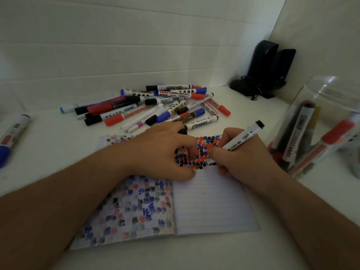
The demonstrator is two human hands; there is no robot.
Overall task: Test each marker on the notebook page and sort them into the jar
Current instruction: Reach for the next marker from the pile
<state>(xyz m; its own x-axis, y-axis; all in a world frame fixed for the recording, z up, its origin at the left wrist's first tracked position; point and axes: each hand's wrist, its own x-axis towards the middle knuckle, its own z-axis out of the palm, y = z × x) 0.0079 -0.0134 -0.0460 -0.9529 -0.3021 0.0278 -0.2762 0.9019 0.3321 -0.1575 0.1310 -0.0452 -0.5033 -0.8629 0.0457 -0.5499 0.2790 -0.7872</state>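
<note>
Fingers of your right hand [236, 152] pinch a black-ended marker [244, 136], tip on the notebook [210, 203] page; your left hand [163, 151] presses spread fingers on the paper, the jar [319, 125] standing to your right, loose markers [155, 106] piled behind

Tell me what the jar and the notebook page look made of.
Jar: clear glass or hard plastic, glossy; markers inside show through its wall and the rim catches highlights. I cannot tell which.
Notebook page: thin matte paper, ruled with faint lines; ink blots have bled through the facing leaf.
</note>
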